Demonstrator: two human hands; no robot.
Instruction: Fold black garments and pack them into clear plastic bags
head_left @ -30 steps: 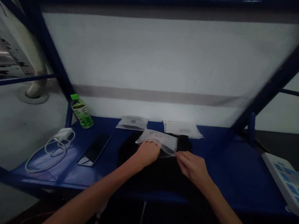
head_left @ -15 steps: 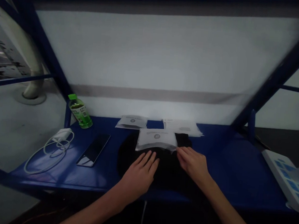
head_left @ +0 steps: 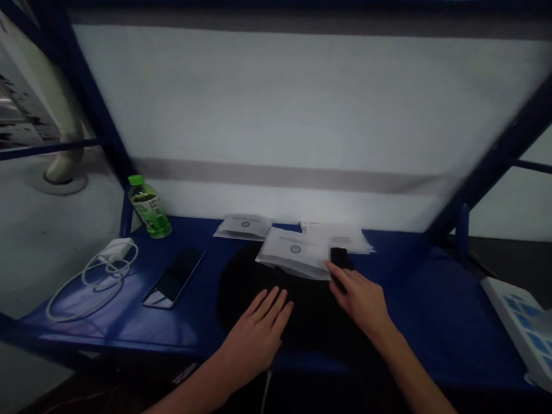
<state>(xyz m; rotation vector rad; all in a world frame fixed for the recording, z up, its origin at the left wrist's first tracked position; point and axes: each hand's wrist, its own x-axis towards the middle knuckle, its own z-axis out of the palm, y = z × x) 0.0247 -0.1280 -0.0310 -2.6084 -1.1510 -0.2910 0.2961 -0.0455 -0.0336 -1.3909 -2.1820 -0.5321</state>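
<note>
A frosted white packet [head_left: 292, 251] with a round dark mark lies tilted on a black cloth-like item [head_left: 251, 287] at the middle of the blue table. My left hand [head_left: 261, 326] rests flat on the black item below the packet, its fingers spread and holding nothing. At the packet's right edge, my right hand [head_left: 357, 298] has its index finger stretched onto the packet, with the other fingers loosely bent over the black item. Two more packet spots lie behind: one packet [head_left: 245, 225] at the back left and a small pile [head_left: 349, 238] at the back right.
On the left of the blue table [head_left: 420, 305] are a green bottle [head_left: 150, 209], a dark phone [head_left: 174, 278] and a white charger [head_left: 116, 249] with a coiled cable. A white-and-blue box [head_left: 527, 325] sits at the right edge. Blue frame posts flank the table.
The front packet has turned clockwise and shifted slightly up and right. My right hand's index finger has straightened from a pinch at the packet's corner. My left hand has drawn slightly down.
</note>
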